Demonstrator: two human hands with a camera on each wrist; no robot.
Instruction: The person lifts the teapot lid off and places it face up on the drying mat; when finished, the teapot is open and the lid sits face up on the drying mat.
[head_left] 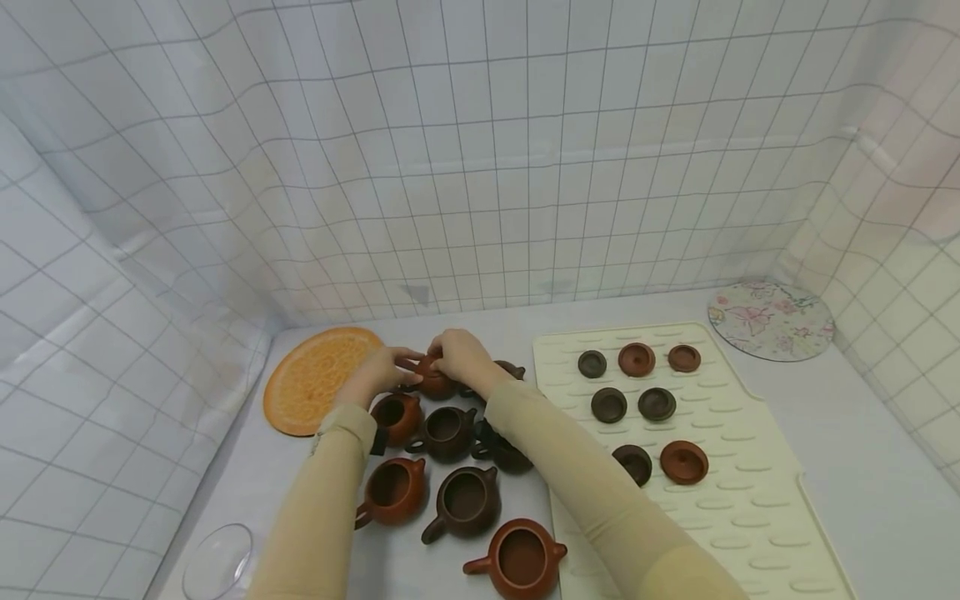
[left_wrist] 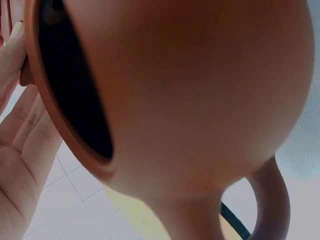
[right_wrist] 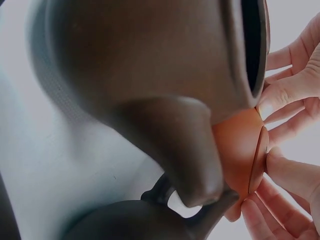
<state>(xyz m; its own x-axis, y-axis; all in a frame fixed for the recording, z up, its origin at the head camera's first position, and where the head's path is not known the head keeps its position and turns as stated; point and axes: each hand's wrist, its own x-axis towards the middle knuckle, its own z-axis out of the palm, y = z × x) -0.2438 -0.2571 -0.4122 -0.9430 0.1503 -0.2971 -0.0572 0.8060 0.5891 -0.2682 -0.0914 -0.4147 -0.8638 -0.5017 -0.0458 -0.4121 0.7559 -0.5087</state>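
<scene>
An orange-brown clay teapot point(head_left: 435, 383) stands in the back row, with a lid point(right_wrist: 258, 160) on its mouth. My right hand point(head_left: 459, 354) pinches this lid from above, thumb on top and fingers at its edge. Around the teapot's left side my left hand point(head_left: 378, 371) holds it with thumb and fingers. Nearest the left wrist is an open reddish teapot point(head_left: 397, 417). A dark brown teapot point(right_wrist: 140, 55) fills much of the right wrist view and hides part of the held teapot.
Several lidless teapots stand in front, among them a dark one point(head_left: 467, 502) and a red one point(head_left: 522, 557). Several lids lie on a cream ridged mat point(head_left: 720, 525) at right. An orange round mat point(head_left: 322, 379), a floral round mat point(head_left: 771, 321) and a clear round dish point(head_left: 217, 562) lie around.
</scene>
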